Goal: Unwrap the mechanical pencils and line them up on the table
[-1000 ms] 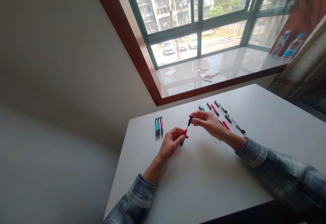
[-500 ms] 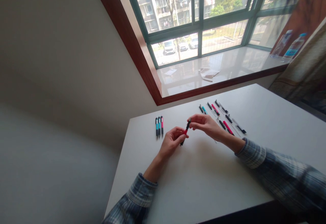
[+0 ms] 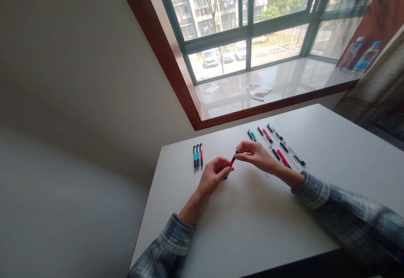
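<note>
Between my two hands a red and black pen [image 3: 231,163] is held at a slant above the white table [image 3: 252,219]. The fingers of my left hand [image 3: 213,175] are closed around its red lower barrel, with the dark tip sticking out below. My right hand [image 3: 254,155] pinches the black upper end between thumb and fingers. To the left of my hands, three whole pens [image 3: 198,157], two blue and one red, lie side by side. Beyond my right hand are pen parts: black pieces [image 3: 275,154], a red barrel [image 3: 283,159], a blue barrel [image 3: 254,136] and thin refills.
Behind the table runs a window sill [image 3: 230,97] with a crumpled cloth [image 3: 259,91] and a white paper [image 3: 211,89] on it. Two plastic bottles [image 3: 368,59] stand at its right end, near a curtain [image 3: 369,88]. A wall [image 3: 78,122] rises on the left.
The pen's upper end has tilted slightly to the right, along with a small shift of my right fingers. My left hand keeps its hold, and the other pens and parts lie unmoved.
</note>
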### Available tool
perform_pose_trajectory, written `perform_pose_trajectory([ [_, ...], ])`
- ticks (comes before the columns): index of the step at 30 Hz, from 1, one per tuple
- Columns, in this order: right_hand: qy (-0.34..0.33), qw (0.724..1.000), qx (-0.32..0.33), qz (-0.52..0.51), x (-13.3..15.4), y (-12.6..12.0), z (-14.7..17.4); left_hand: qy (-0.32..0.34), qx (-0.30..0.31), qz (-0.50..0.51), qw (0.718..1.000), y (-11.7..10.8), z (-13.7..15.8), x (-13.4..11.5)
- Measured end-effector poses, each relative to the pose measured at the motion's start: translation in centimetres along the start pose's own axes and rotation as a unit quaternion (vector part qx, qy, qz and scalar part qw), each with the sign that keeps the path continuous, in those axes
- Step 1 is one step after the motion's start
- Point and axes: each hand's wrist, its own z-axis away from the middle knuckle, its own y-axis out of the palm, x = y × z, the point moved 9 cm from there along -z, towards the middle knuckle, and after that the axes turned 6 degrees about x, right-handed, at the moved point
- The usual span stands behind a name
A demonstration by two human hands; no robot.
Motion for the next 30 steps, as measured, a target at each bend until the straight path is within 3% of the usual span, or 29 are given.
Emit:
perform_pose_trajectory([
  [30,-0.007,0.998,0.018,0.057,-0.11,0.18,0.16,0.001,-0.025,-0.014,1.0,-0.39,-0.02,0.17],
])
